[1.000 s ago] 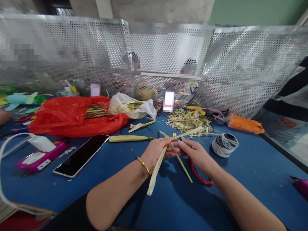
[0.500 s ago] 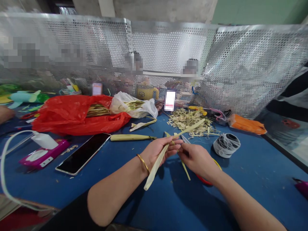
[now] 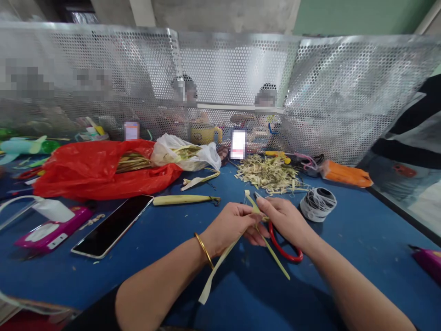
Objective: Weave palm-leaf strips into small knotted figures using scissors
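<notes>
My left hand (image 3: 233, 224), with a gold bangle on its wrist, is closed on pale green palm leaf strips (image 3: 220, 264) above the blue table (image 3: 361, 243). One strip end hangs down toward me; a thinner one (image 3: 277, 262) slants to the lower right. My right hand (image 3: 283, 219) pinches the same strips where they cross, touching my left fingers. Under my right hand lie red-handled scissors (image 3: 287, 253).
A red plastic bag (image 3: 89, 168) and a white bag (image 3: 186, 156) hold more leaves. A phone (image 3: 112, 225), a rolled leaf (image 3: 182, 200), a heap of leaf trimmings (image 3: 270, 172), a spool of white thread (image 3: 317, 203) and an orange item (image 3: 346, 174) lie around. A perforated metal screen (image 3: 223, 87) stands behind.
The long strip end that pointed up toward the trimmings has been folded down into my hands. Both hands have closed in together over the crossing point.
</notes>
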